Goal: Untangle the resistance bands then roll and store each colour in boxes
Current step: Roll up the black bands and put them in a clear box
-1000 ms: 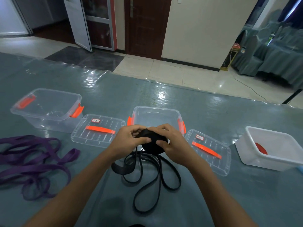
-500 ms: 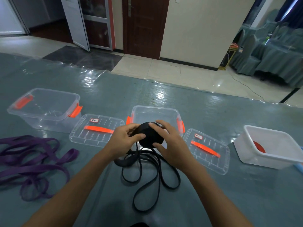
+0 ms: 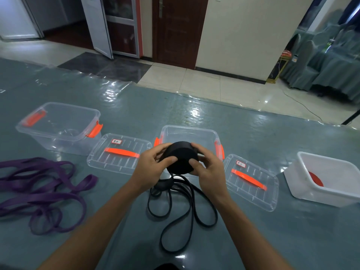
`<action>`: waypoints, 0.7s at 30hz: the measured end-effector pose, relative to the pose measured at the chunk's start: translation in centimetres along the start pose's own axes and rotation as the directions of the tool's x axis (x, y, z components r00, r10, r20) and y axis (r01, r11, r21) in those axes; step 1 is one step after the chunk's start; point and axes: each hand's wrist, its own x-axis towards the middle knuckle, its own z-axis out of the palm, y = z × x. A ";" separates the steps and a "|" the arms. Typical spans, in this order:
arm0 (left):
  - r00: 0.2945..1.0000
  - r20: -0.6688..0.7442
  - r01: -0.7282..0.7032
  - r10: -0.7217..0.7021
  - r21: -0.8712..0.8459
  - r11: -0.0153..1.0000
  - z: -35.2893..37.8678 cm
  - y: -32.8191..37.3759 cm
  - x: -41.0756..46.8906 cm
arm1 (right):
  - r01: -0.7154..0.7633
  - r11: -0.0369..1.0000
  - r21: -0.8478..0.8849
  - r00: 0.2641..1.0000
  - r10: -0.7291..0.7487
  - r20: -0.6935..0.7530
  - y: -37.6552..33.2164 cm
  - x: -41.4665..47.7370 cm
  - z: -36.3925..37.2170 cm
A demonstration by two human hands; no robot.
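Note:
A black resistance band is partly wound into a thick roll (image 3: pixel 180 157) held above the table between my left hand (image 3: pixel 151 169) and my right hand (image 3: pixel 209 172). Its loose loops (image 3: pixel 183 213) trail down onto the table below the roll. Just behind the roll stands an open clear box (image 3: pixel 190 131) with orange latches. Loose purple bands (image 3: pixel 41 190) lie in a pile at the left. A second open clear box (image 3: pixel 58 123) stands at the far left.
Two clear lids with orange handles lie flat: one lid (image 3: pixel 118 152) left of the middle box, another lid (image 3: pixel 251 180) right of it. A white tub (image 3: pixel 327 178) holding something red stands at the right. The table's far edge meets tiled floor.
The roll has been lifted and tilted upward, more band wound on. Both hands have shifted their grip around it; the loose loops on the table have moved a little.

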 end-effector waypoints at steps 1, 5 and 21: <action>1.000 0.005 0.016 -0.016 0.016 1.000 -0.2 -0.1 0.1 | 0.030 0.998 -0.058 1.000 -0.030 0.008 0.2 -0.1 0.1; 0.994 0.105 -0.008 -0.018 0.238 0.971 -1.3 -0.1 0.9 | 0.310 0.873 -0.377 0.944 -0.233 0.235 0.6 0.9 -1.0; 0.997 -0.040 0.067 -0.062 0.155 0.986 -0.1 -1.7 3.6 | 0.231 0.900 -0.369 0.970 -0.181 0.164 3.0 3.6 -0.6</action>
